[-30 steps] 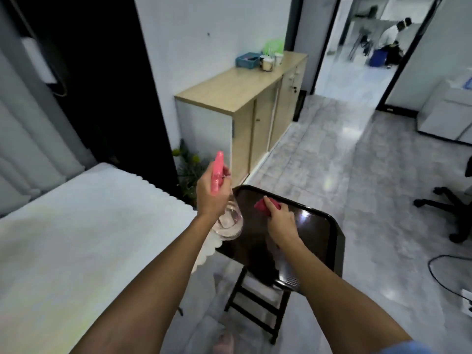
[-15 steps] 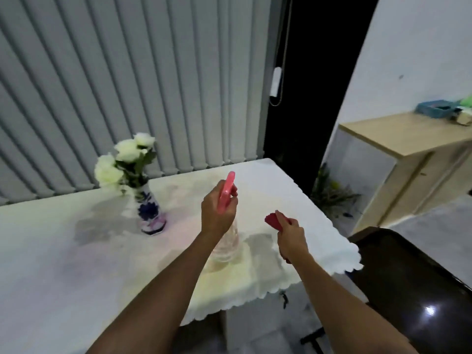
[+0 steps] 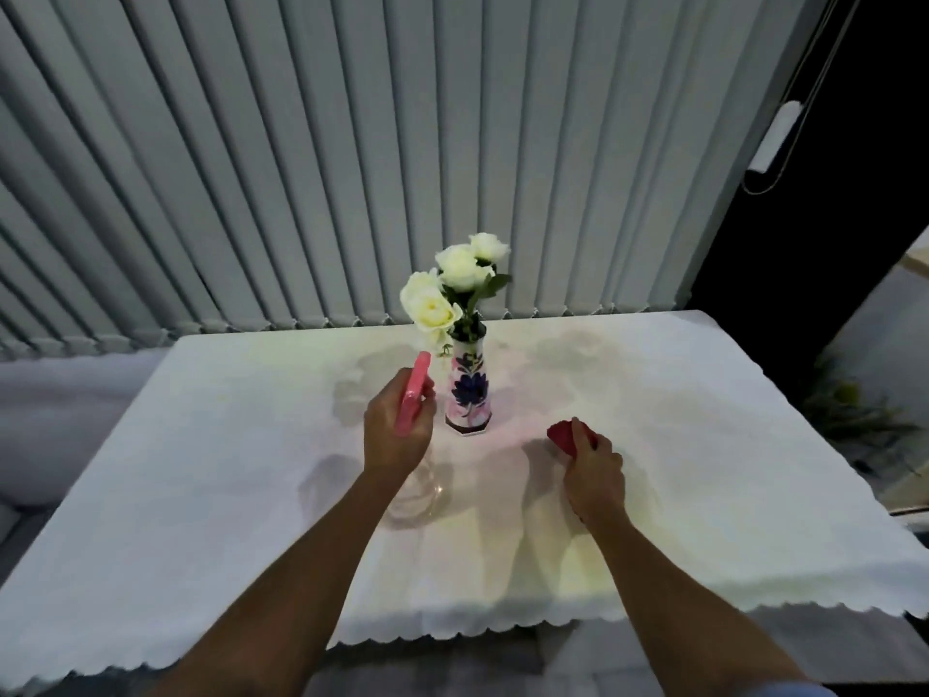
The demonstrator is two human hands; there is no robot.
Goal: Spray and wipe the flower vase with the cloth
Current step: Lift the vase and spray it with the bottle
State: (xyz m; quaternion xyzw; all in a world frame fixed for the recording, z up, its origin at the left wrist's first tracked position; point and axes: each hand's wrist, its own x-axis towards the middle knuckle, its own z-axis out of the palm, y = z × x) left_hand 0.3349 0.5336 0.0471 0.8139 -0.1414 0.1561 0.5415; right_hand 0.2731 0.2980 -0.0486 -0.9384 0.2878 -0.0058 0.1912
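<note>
Flower vase (image 3: 468,392) is standing upright at the centre of the frame, on the white cloth-covered table (image 3: 201,470). Its long axis is running vertical, the mouth pointing up and the narrow dark foot sitting flat on the tablecloth. White flowers (image 3: 455,281) are rising out of the mouth and leaning slightly toward the left of the frame, so the load is sitting high.

Left hand (image 3: 397,430) is gripping the pink head of a spray bottle (image 3: 409,399), fingers fully wrapped around it. The clear body of the bottle is hanging below the wrist, and the nozzle end is pointing up and toward the vase, just beside its left flank. Whether a finger is lying on the trigger cannot be told.

Right hand (image 3: 593,472) is closing tightly around a bunched red cloth (image 3: 565,437), lower right of the vase and clearly apart from it.

Risks, as judged:
- The vase is tall on a small foot. Wiping sideways with nothing steadying it is likely to be tipping it over.
- The bottle head is sitting very close to the vase, so a forward twitch could be knocking it.
- Spraying this high could be wetting the petals and tablecloth rather than the glazed body.
- Wet glaze will probably be handling slippery.
</note>
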